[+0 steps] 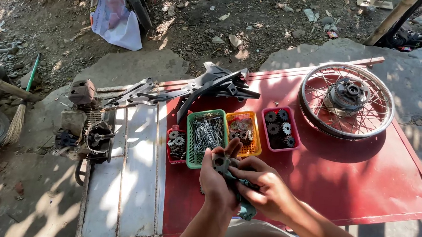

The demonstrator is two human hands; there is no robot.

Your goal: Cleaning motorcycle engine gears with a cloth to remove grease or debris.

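Partly hidden by hands (246,183): gear part (221,162)

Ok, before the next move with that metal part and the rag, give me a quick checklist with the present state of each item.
1. Metal part held: ok, the left hand is wrapped around it.
2. Rag in hand: ok, the right hand presses the green cloth against the part.
3. Part clean: cannot tell, the fingers cover most of it.
4. Baskets within reach: ok, the green basket of spokes, yellow basket and pink basket of gears sit just ahead of the hands.
5. Spoked wheel apart from the hands: ok, it lies flat at the far right of the red table.
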